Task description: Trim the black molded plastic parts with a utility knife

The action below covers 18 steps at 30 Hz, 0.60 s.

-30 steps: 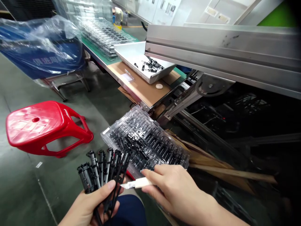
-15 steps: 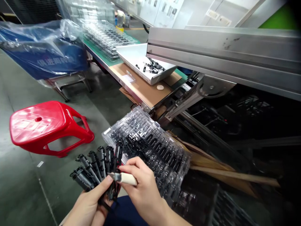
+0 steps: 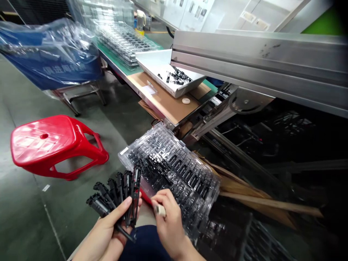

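Several long black plastic parts [image 3: 136,185] are fanned out in my left hand [image 3: 107,230], whose thumb presses across them. The fingers wrap round their lower ends, partly hidden behind the parts. My right hand [image 3: 172,224] is closed round a small knife [image 3: 161,210]; only the end of its cream handle shows, and the blade is not visible now. This hand is a short way right of the parts, apart from them. Just beyond both hands lies a clear plastic tray [image 3: 187,154] with rows of similar black parts and a loose heap on top.
A red stool [image 3: 45,141] stands on the floor at left. Behind it is a plastic-covered blue chair [image 3: 65,65]. On the table are a white bin [image 3: 156,65] with black parts and stacked clear trays [image 3: 122,40]. A metal beam [image 3: 258,61] crosses the upper right.
My right hand has drawn the knife away from the black parts, rightward and down, and turned it. The parts in my left hand have shifted slightly to the right.
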Each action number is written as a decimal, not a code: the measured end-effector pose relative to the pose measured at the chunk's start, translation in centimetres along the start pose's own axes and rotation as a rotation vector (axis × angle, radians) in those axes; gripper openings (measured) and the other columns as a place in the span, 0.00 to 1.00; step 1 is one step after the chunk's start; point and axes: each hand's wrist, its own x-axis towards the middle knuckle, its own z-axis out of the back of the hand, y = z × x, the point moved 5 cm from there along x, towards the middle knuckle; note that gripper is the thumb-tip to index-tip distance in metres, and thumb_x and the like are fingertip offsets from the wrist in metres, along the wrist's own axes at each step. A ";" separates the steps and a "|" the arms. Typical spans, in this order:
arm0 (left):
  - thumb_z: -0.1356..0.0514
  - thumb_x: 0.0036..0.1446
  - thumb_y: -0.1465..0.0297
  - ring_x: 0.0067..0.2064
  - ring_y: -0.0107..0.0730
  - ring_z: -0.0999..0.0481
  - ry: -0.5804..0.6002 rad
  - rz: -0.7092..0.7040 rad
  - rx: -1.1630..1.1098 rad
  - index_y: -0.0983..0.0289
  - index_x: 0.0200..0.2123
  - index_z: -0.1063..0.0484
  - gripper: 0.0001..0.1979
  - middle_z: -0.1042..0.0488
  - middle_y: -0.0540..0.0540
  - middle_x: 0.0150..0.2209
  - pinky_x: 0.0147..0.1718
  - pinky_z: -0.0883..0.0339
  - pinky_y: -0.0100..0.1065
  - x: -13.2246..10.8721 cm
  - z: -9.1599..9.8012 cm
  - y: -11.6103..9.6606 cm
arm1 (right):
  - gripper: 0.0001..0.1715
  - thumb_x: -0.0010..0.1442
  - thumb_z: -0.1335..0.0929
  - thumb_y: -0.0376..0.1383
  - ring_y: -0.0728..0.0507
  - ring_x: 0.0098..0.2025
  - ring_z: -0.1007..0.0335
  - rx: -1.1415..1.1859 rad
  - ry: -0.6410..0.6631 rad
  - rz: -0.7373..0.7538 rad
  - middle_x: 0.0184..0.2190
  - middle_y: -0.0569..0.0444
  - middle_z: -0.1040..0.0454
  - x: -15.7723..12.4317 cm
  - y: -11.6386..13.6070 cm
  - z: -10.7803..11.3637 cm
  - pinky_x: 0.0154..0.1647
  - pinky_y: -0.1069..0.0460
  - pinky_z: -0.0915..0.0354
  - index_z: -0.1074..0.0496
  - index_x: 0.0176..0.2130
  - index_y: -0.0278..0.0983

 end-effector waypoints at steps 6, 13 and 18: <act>0.47 0.51 0.68 0.37 0.34 0.32 0.007 0.024 -0.016 0.67 0.41 0.39 0.14 0.35 0.57 0.40 0.33 0.34 0.39 0.1 0.3 -0.7 | 0.05 0.40 0.36 0.29 0.50 0.20 0.43 0.034 0.324 -0.424 0.18 0.55 0.39 -4.6 -6.6 -1.0 0.22 0.55 0.49 0.35 0.16 0.33; 0.47 0.51 0.67 0.37 0.33 0.32 0.004 0.079 0.069 0.67 0.41 0.39 0.14 0.35 0.57 0.40 0.33 0.34 0.39 -0.6 0.5 0.2 | 0.13 0.48 0.36 0.41 0.55 0.19 0.49 0.383 0.181 -0.450 0.23 0.60 0.39 2.2 -2.2 1.9 0.18 0.58 0.51 0.37 0.35 0.36; 0.46 0.51 0.69 0.34 0.31 0.31 0.010 0.113 0.195 0.68 0.38 0.37 0.11 0.33 0.55 0.37 0.30 0.33 0.36 0.1 0.5 1.4 | 0.19 0.45 0.33 0.39 0.57 0.14 0.54 0.846 0.128 -0.476 0.16 0.64 0.47 5.5 -0.1 1.0 0.13 0.60 0.57 0.39 0.39 0.36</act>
